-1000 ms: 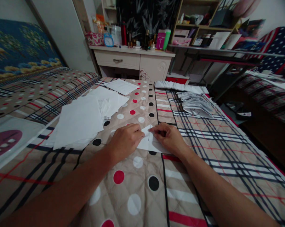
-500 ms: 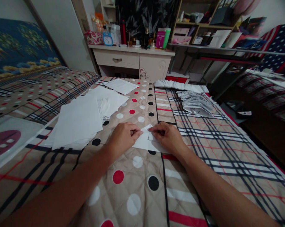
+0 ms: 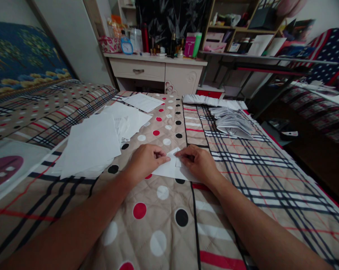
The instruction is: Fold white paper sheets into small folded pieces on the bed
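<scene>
On the quilt between my hands lies a folded white sheet of paper (image 3: 169, 170), its peak pointing away from me and a folded flap showing near its middle. My left hand (image 3: 145, 161) has thumb and curled fingers closed at the paper's left side. With thumb and forefinger, my right hand (image 3: 199, 163) pinches the right edge near the peak and covers part of that side. To the left sits a loose pile of white sheets (image 3: 92, 146), some with print. Folded paper pieces (image 3: 232, 123) are bunched together at the right.
A row of folded papers (image 3: 214, 101) lies at the quilt's far edge, and another white sheet (image 3: 143, 102) at the far left. Beyond stands a white dresser (image 3: 138, 69) with a blue clock (image 3: 126, 45) and bottles. A plastic-covered packet (image 3: 6, 165) is at the left.
My left hand has turned and slid slightly left along the paper, its fingers loosening from over the fold. More of the paper's left side now shows. My right hand stays almost in place.
</scene>
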Demonstrator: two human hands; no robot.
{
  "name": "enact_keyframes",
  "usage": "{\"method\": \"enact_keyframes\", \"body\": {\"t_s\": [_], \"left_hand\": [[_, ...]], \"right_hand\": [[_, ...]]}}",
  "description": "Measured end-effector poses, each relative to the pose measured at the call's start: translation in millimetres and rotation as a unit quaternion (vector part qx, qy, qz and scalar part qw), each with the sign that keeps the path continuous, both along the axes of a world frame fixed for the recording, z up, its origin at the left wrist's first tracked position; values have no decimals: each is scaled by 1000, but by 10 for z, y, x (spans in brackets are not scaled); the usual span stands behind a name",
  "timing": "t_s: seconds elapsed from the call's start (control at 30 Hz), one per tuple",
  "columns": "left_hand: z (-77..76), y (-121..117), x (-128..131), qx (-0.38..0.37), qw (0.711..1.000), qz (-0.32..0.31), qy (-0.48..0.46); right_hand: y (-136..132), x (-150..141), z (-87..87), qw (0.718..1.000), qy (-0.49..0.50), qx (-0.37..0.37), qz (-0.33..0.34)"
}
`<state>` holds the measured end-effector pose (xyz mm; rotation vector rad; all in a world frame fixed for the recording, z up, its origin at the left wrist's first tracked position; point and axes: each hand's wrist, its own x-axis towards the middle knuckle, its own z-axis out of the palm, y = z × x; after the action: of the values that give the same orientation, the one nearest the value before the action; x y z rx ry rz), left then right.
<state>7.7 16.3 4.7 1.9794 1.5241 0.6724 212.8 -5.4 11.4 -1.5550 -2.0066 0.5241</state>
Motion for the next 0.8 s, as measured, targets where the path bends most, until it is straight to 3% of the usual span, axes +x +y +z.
{"method": "enact_keyframes", "body": {"t_s": [0.23,0.8], "left_hand": [[-25,-45,-31,38,996,-66,-53],[30,-86,4,51,998,-29,24]], "right_hand": [[-4,-17,2,1000,-3,-13,-6],[-38,-101,77,997,-14,-17,-67]]}}
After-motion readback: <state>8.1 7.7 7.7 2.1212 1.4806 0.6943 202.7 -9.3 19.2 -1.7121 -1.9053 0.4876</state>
